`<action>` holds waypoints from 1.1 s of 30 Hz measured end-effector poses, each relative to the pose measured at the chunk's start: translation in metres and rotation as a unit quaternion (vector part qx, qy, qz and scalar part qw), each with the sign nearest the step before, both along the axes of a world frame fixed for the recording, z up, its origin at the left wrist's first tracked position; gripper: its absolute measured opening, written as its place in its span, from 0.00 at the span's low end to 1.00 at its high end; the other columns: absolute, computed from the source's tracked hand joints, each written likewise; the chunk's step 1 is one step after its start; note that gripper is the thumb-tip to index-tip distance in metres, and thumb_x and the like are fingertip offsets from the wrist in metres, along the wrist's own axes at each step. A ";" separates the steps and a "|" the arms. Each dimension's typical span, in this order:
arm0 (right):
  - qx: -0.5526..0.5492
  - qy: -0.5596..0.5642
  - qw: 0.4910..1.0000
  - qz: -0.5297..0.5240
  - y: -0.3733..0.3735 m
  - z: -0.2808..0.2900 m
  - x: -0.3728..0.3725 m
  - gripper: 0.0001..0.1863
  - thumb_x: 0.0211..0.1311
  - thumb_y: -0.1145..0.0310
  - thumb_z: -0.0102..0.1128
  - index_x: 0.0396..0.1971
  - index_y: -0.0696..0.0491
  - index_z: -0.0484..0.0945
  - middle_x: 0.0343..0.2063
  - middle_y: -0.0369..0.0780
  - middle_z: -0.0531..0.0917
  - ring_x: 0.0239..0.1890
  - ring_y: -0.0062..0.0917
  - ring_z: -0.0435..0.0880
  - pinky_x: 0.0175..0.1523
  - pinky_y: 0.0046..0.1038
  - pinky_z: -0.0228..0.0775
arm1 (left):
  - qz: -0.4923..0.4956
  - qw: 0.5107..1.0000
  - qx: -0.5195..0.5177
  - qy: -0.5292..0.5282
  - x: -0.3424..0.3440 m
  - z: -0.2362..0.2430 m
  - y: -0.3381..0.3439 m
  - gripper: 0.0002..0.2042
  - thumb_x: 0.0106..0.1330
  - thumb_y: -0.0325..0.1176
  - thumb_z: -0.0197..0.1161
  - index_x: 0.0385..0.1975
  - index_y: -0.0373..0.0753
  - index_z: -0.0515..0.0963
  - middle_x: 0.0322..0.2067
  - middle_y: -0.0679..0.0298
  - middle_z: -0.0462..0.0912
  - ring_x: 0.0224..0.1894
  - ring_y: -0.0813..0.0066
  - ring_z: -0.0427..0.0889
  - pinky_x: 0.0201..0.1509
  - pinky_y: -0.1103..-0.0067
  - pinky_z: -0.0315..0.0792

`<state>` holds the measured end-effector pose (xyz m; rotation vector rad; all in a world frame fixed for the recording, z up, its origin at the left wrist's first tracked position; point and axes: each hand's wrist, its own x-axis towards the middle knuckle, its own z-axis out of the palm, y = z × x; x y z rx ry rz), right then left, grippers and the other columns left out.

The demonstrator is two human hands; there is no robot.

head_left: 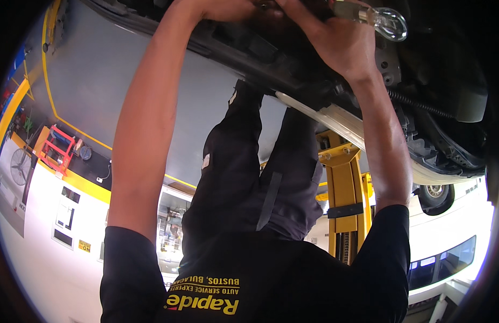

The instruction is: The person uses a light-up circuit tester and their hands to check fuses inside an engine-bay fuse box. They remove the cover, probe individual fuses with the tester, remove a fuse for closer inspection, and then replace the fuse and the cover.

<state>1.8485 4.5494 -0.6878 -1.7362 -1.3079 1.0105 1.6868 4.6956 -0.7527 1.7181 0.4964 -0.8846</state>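
Note:
Both of my arms reach up to the dark vehicle underside [271,59] at the upper edge of the head view. My left hand [228,8] is partly cut off there, its visible fingers curled in toward a dark part. Close beside it is my right hand [346,43], thumb stretched toward the left fingers and the other fingers bent out of sight. What either hand grips is hidden. A clear glass light bulb [390,24] in a holder sticks out just past my right hand; whether that hand touches the holder cannot be told.
A yellow lift post [343,199] stands behind my right side. A corrugated hose [419,102] runs along the underside at right. Farther off are a white vehicle with a wheel [435,196], a red metal frame [58,148] and a standing fan [20,167].

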 end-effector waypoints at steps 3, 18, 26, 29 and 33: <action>0.031 0.034 0.998 -0.037 -0.004 -0.015 -0.010 0.10 0.68 0.67 0.71 0.35 0.57 0.82 0.26 0.37 0.86 0.28 0.17 0.83 0.33 0.24 0.73 | -0.004 1.000 -0.006 -0.015 -0.001 0.003 -0.003 0.18 0.76 0.46 0.58 0.47 0.37 0.86 0.37 0.53 0.88 0.39 0.63 0.83 0.47 0.68 0.74; 0.044 -0.064 0.997 -0.010 0.002 -0.014 -0.017 0.09 0.66 0.70 0.71 0.32 0.57 0.80 0.22 0.37 0.81 0.24 0.17 0.77 0.30 0.25 0.69 | -0.003 0.999 -0.020 0.048 0.003 0.017 -0.001 0.17 0.76 0.47 0.58 0.51 0.44 0.88 0.48 0.60 0.90 0.51 0.65 0.85 0.57 0.70 0.75; -0.188 -0.109 0.974 -0.059 0.028 0.003 -0.028 0.08 0.66 0.69 0.71 0.33 0.56 0.82 0.23 0.39 0.83 0.25 0.23 0.81 0.33 0.26 0.72 | -0.010 0.998 -0.051 0.042 0.004 0.011 0.003 0.19 0.78 0.48 0.55 0.50 0.43 0.88 0.48 0.58 0.90 0.52 0.62 0.86 0.58 0.70 0.75; -0.086 -0.111 0.989 -0.036 0.015 -0.002 -0.021 0.08 0.67 0.68 0.71 0.34 0.56 0.82 0.24 0.39 0.84 0.25 0.22 0.81 0.33 0.26 0.72 | -0.004 0.998 -0.052 0.039 0.006 0.018 0.005 0.20 0.78 0.49 0.55 0.50 0.41 0.88 0.48 0.58 0.90 0.52 0.62 0.86 0.57 0.69 0.75; 0.032 -0.081 0.996 -0.008 0.003 -0.015 -0.015 0.09 0.68 0.67 0.70 0.34 0.57 0.81 0.23 0.38 0.83 0.25 0.20 0.80 0.32 0.25 0.71 | -0.003 0.998 -0.036 0.045 0.009 0.022 0.004 0.21 0.78 0.49 0.55 0.50 0.39 0.87 0.47 0.57 0.90 0.50 0.61 0.86 0.55 0.68 0.74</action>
